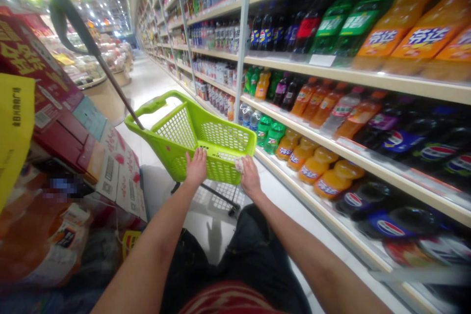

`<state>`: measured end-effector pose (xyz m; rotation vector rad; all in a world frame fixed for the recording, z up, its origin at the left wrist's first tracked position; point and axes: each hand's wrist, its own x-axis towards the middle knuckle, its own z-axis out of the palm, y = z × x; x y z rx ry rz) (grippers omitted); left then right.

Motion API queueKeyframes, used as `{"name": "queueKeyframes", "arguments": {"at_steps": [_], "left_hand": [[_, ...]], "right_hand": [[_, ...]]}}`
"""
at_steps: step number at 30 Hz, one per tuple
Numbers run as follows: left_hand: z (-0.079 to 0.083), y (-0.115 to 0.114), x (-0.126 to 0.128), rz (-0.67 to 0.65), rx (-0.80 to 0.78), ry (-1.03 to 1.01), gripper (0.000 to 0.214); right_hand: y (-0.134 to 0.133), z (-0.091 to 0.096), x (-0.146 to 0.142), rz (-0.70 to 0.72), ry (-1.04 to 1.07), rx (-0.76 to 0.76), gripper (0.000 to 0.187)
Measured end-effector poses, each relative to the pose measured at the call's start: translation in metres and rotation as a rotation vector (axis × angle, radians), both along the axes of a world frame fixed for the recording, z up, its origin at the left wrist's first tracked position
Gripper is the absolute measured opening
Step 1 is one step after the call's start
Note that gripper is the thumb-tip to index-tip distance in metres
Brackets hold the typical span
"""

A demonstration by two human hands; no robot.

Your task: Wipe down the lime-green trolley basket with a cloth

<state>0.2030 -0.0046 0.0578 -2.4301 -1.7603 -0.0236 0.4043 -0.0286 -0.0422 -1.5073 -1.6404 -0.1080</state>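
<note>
A bright green shopping cart (pixel 224 131) stands in the aisle in front of me, with its basket in perforated plastic. My left hand (pixel 196 168) lies against the basket's near side, fingers stretched out and holding nothing. At the near right corner of the basket, my right hand (pixel 250 176) is closed around a crumpled whitish cloth or tissue (pixel 239 165). The cloth is at the basket's rim; whether it presses on it I cannot tell. A metal pole (pixel 117 88) with a grey loop handle (pixel 69 24) slants down to the cart's left end.
Shelves (pixel 368 142) along the right hold rows of soda bottles, with orange soda bottles (pixel 307 167) on a low one. On the left are stacked boxes (pixel 117 167) and a yellow sign (pixel 16 127). The tiled floor (pixel 147 71) runs on into the distance.
</note>
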Motion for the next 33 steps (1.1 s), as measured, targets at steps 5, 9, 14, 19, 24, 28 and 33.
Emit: {"name": "queueKeyframes", "arguments": {"at_steps": [5,9,14,19,24,28,33], "left_hand": [[0.003,-0.002,0.004,0.064,-0.05,0.022,0.066],[0.008,-0.002,-0.004,0.028,-0.06,0.049,0.067],[0.015,0.002,-0.027,0.087,-0.017,0.056,0.066],[0.014,-0.001,-0.028,0.121,0.004,0.057,0.065],[0.015,-0.003,-0.028,0.097,0.006,0.05,0.064],[0.022,0.002,-0.041,0.051,-0.003,0.052,0.064],[0.027,0.005,-0.044,0.058,0.009,0.058,0.059]], "right_hand": [[0.01,0.013,-0.038,-0.028,-0.035,0.015,0.049],[0.014,0.012,-0.037,0.061,-0.109,0.048,0.046],[0.009,-0.003,-0.009,-0.026,-0.069,0.08,0.038],[0.012,0.005,-0.039,-0.002,-0.079,0.097,0.041],[0.023,0.017,-0.064,0.097,-0.152,0.101,0.046],[0.026,0.015,-0.047,0.17,-0.198,0.115,0.043],[0.026,0.014,-0.032,0.206,-0.234,0.101,0.045]]}}
